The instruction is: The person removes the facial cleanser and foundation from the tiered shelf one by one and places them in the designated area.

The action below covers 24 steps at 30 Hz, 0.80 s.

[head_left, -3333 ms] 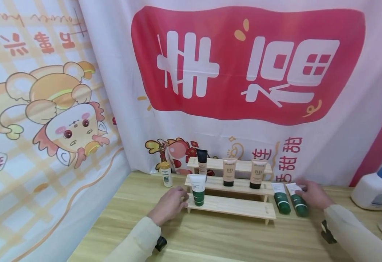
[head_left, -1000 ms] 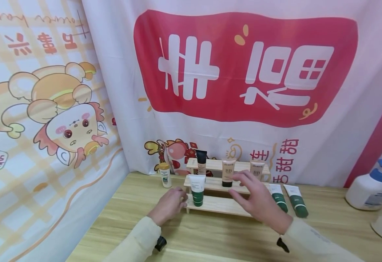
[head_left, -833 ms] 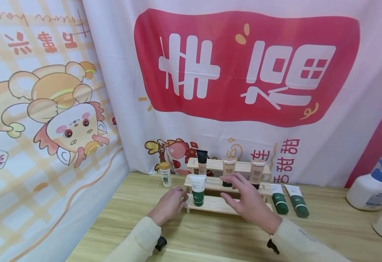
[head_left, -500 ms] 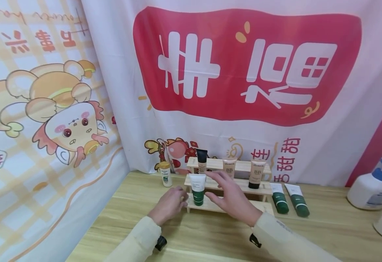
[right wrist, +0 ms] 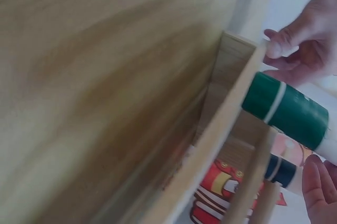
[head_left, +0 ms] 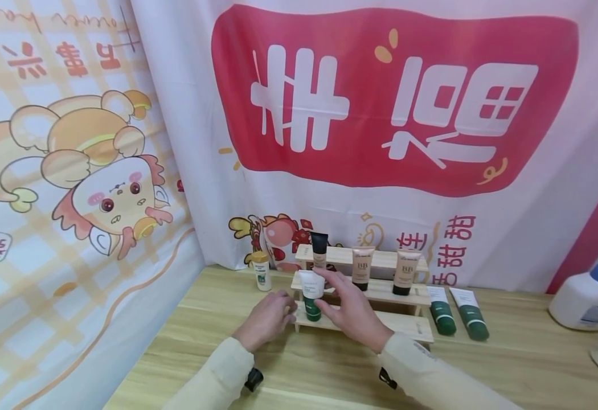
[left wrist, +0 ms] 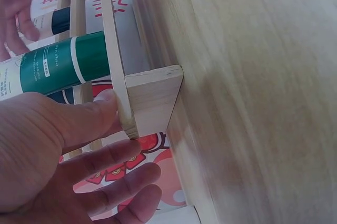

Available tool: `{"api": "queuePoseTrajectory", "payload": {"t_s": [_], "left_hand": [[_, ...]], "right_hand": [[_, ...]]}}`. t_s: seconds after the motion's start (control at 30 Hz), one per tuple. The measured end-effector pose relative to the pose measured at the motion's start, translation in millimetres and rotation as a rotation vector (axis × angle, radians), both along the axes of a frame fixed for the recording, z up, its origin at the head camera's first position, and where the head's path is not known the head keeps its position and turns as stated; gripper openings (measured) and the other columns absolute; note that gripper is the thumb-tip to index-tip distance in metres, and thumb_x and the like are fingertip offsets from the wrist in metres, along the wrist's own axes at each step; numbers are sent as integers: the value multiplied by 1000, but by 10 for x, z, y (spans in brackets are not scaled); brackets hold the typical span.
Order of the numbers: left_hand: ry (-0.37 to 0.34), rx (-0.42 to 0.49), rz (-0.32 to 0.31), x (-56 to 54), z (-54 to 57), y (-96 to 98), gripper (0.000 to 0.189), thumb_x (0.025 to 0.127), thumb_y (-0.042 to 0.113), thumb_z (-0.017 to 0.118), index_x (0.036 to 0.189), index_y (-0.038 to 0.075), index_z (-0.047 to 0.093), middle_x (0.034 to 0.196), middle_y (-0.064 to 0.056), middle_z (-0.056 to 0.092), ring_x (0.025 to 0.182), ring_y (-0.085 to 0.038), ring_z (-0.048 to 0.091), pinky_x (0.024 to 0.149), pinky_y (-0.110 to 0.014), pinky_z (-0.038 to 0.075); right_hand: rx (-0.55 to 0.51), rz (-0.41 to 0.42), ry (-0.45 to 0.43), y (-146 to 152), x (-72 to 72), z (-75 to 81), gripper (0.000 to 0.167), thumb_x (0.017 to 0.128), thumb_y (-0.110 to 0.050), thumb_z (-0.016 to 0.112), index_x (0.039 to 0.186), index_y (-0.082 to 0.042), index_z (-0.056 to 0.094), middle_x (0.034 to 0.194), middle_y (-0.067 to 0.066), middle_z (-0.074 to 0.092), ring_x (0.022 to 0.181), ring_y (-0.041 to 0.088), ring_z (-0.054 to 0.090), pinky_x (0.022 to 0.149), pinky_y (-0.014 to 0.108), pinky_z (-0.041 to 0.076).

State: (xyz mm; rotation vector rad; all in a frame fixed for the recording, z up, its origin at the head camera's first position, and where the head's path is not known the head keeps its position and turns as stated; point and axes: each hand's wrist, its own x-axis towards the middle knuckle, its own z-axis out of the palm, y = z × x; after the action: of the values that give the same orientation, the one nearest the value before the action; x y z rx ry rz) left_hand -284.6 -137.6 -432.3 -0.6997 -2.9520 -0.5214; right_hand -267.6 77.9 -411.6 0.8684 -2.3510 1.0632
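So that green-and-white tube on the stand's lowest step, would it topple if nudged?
The tube could well tip, standing tall on a base narrower than its top. Its flattened upper end suggests a soft, squeezable body. The smooth surface may be slightly slippery.

Cosmetics display corner (tubes (head_left: 311, 286), tiered stand (head_left: 396, 324))

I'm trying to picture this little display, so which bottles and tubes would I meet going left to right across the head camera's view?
Yellow-capped bottle → upright white-and-green tube → left BB tube → right BB tube → first lying green-and-white tube → second lying green-and-white tube → blue-topped pump bottle.
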Motion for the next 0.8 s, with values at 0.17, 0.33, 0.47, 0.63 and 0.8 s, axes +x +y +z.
{"api": "queuePoseTrajectory", "payload": {"t_s": [0.17, 0.33, 0.47, 0.63, 0.8], "left_hand": [[7, -4, -8, -8, -1, 2, 19, 81, 15, 75, 99, 9, 70, 98, -3, 62, 88, -18, 57, 79, -35, 51], [0, -1, -8, -9, -7, 0, 20, 81, 14, 75, 99, 9, 70, 99, -3, 62, 90, -19, 57, 81, -36, 50], [-10, 5, -7, -1, -2, 10, 20, 81, 15, 74, 100, 9, 70, 99, -3, 62, 90, -19, 57, 81, -35, 51], [-9, -4, 0, 2, -5, 6, 20, 81, 15, 74, 100, 9, 70, 101, -2, 62, 91, -19, 56, 82, -35, 50], [-6, -7, 6, 7, -14, -5, 21, 81, 16, 75, 100, 9, 70, 101, -2, 62, 91, -18, 57, 82, -35, 50]], "right_hand": [[-68, 2, -20, -71, -52, -98, 69, 83, -12, 73, 141, -27, 40, 121, -6, 53, 95, 7, 57, 75, 25, 54], [-114, -41, 0, -128, -78, -151, 64, 85, -8, 70, 139, -26, 42, 116, -5, 55, 87, 8, 56, 72, 21, 53], [-120, -55, 17, -117, -61, -178, 64, 85, -7, 68, 140, -30, 43, 113, -8, 55, 87, 5, 54, 73, 22, 52], [-129, -16, 46, -55, -14, -172, 63, 87, -7, 66, 142, -27, 42, 112, -10, 55, 93, 5, 53, 78, 24, 52], [-175, 30, 88, 41, 64, -102, 61, 87, -3, 66, 141, -18, 44, 112, -7, 54, 93, 9, 55, 77, 27, 53]]}}
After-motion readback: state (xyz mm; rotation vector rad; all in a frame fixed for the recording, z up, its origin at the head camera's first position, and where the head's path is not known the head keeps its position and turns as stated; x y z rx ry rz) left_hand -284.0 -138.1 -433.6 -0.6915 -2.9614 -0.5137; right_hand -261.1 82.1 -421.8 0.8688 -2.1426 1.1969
